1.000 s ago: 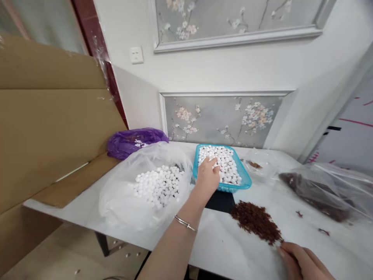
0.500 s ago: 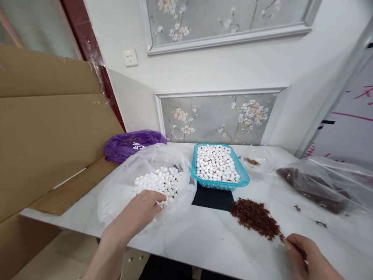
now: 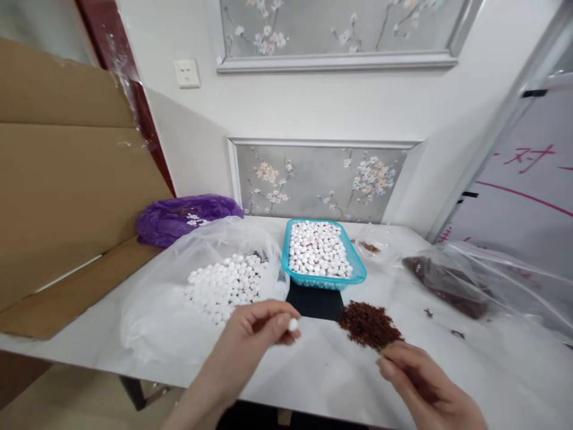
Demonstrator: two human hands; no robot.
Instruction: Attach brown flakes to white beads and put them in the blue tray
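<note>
Between thumb and fingers, my left hand point(image 3: 257, 328) pinches a small white ball point(image 3: 293, 325), held above the table in front of the clear plastic bag point(image 3: 147, 310). Many more such white balls point(image 3: 228, 283) lie in that bag. My right hand point(image 3: 423, 376) is closed in a pinch at the near edge of a pile of reddish-brown dried bits point(image 3: 369, 323); whatever is in its fingertips is too small to make out. Behind both hands, a blue plastic basket point(image 3: 358, 269) is full of white balls with brown showing between them.
A black flat piece point(image 3: 316, 301) lies partly under the basket. To the right are a plastic bag of dark brown material point(image 3: 447, 286) and a small clear bag point(image 3: 389, 239). A purple bag point(image 3: 183, 218) and a large cardboard box point(image 3: 71, 173) stand left on the marble-look table point(image 3: 308, 376).
My left hand has come out of the clear bag and moved right, now with a white ball in its fingers. My right hand has shifted left along the brown pile. The view has turned slightly right.
</note>
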